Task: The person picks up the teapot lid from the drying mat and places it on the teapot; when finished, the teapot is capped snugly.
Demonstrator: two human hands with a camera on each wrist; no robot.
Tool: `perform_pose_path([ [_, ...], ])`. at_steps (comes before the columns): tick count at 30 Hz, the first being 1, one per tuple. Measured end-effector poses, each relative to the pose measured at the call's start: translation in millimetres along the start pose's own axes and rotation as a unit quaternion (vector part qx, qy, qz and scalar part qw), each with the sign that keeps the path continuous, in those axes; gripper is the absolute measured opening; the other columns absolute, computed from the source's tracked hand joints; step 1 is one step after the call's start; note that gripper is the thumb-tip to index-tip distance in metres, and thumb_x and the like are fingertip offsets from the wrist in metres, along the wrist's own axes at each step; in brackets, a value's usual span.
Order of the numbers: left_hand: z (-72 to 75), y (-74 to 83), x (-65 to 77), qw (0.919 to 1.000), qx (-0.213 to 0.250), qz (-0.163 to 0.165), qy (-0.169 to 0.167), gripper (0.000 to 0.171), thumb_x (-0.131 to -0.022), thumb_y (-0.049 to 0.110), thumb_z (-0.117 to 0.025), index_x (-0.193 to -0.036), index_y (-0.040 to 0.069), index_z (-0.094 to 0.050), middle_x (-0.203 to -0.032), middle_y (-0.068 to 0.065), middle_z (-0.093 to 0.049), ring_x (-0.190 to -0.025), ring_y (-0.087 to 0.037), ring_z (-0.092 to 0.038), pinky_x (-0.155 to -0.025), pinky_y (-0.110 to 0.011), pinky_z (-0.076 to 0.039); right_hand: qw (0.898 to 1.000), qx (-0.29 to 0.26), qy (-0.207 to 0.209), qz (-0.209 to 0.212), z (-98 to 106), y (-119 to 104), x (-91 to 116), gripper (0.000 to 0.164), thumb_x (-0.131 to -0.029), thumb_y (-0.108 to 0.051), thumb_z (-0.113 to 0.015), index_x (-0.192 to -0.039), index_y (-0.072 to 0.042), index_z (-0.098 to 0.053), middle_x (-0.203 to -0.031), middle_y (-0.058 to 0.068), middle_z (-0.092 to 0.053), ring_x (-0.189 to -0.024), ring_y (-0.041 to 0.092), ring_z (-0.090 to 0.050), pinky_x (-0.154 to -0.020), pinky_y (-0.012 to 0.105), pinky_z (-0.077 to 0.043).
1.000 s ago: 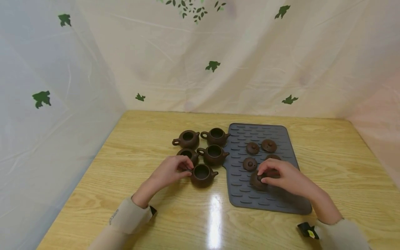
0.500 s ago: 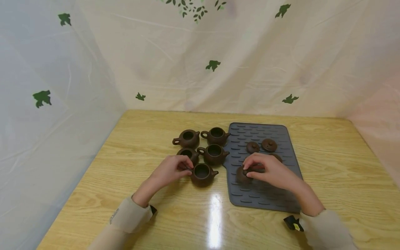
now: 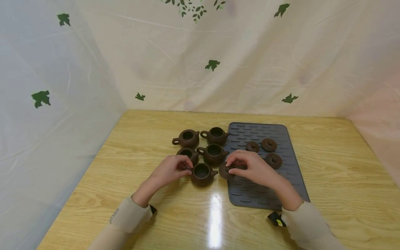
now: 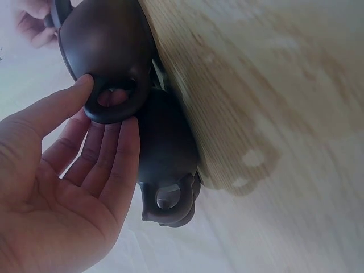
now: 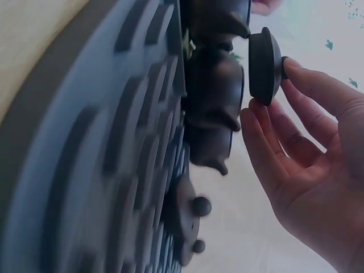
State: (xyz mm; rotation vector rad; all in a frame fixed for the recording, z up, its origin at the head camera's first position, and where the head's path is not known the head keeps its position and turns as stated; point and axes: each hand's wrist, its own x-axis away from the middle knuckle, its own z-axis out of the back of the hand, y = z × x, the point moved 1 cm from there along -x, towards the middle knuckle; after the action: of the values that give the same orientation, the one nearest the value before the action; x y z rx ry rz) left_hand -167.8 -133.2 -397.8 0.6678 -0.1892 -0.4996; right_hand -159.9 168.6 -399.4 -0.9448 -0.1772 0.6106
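Note:
Nearest the front of a group of brown teapots stands an uncovered teapot (image 3: pixel 202 175), its spout to the right. My left hand (image 3: pixel 170 171) pinches its handle (image 4: pixel 116 111) between thumb and fingers. My right hand (image 3: pixel 254 168) holds a teapot lid (image 5: pixel 263 67) by its knob, raised above the left edge of the grey mat, just right of that teapot's spout. Behind stand other uncovered teapots, among them one teapot (image 3: pixel 214 155) near the mat and another teapot (image 3: pixel 187 139) at the back left.
On the grey ridged mat (image 3: pixel 259 198) lie more lids, including a lid (image 3: pixel 273 161) and a lid (image 3: pixel 269 144) toward its right side. The wooden table (image 3: pixel 150 132) ends at a pale curtain (image 3: pixel 175 76) with green bird shapes.
My right hand has carried the lid leftward across the mat toward the front teapot. The left hand has stayed at the handle.

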Motion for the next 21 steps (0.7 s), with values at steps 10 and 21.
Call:
perform_pose_path([
  [10,0.1,-0.4,-0.2,1.0000,0.002,-0.001,0.000,0.010,-0.087,0.012,-0.076,-0.096,0.012,-0.071,-0.093,-0.002,-0.073,-0.083,-0.010,-0.069,-0.073,-0.021,-0.056,1.000,-0.009,0.001,0.013,-19,-18,-22,0.016,-0.091,-0.018,-0.074,-0.106,-0.019,-0.069,-0.116,0.001,-0.066,-0.102,0.015,-0.066,-0.091,0.038,-0.058],
  [21,0.2,-0.5,0.0,1.0000,-0.005,-0.001,0.002,0.009,-0.088,0.012,-0.076,-0.096,0.012,-0.071,-0.094,-0.002,-0.073,-0.083,-0.011,-0.070,-0.074,-0.022,-0.057,0.999,-0.021,0.019,0.035,-39,-30,-40,0.015,-0.091,-0.016,-0.073,-0.105,-0.015,-0.069,-0.114,0.005,-0.067,-0.100,0.016,-0.067,-0.086,0.030,-0.059],
])
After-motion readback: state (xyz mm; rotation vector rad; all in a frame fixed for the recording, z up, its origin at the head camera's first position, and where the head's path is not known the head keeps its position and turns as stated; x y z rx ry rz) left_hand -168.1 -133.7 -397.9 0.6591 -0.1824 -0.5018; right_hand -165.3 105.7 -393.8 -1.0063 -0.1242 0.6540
